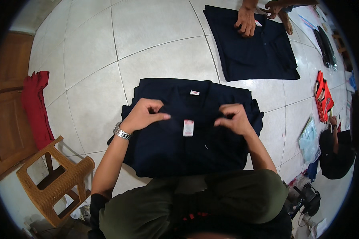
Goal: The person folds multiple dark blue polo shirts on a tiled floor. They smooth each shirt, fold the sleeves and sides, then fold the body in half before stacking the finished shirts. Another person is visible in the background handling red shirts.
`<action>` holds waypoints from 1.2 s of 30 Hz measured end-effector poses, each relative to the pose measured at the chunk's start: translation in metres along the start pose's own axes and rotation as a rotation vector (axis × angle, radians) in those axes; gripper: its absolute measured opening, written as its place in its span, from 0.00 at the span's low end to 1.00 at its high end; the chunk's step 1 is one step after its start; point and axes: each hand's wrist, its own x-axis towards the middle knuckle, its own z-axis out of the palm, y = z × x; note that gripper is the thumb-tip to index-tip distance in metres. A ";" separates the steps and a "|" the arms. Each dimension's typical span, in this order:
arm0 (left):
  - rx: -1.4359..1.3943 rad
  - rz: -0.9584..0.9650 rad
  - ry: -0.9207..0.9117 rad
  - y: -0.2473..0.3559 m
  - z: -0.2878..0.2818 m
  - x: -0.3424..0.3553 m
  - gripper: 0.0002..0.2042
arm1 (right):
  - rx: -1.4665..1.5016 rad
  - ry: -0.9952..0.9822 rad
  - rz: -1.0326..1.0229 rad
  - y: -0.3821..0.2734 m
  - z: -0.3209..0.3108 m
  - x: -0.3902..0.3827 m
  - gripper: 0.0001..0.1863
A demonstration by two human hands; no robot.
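A pile of folded dark navy shirts lies on the floor right in front of my knees. At the neck of the top one a white and red tag shows, with a smaller white label farther up. Over the pile's left part is my left hand, fingers bent and thumb stretched inward, a gap between them. Facing it on the right, my right hand has its fingers curved and thumb apart, slightly blurred. Neither hand visibly holds cloth.
Another person's hands work on a second navy shirt stack at the far right. A brown woven-look stool and red cloth stand left. Orange packages, a clear plastic bag and a person in black are right.
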 end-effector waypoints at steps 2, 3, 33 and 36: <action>0.076 0.017 0.091 -0.001 0.011 0.017 0.17 | -0.113 0.179 0.138 0.009 0.000 0.011 0.29; 0.122 0.015 0.127 -0.002 0.016 0.024 0.17 | -0.149 0.173 0.151 0.013 0.002 0.015 0.29; 0.148 -0.064 0.335 -0.005 0.021 0.070 0.08 | -0.268 0.130 0.099 0.039 -0.023 0.059 0.16; 0.198 -0.030 0.352 -0.006 0.025 0.072 0.09 | -0.419 0.234 -0.151 0.026 -0.005 0.063 0.19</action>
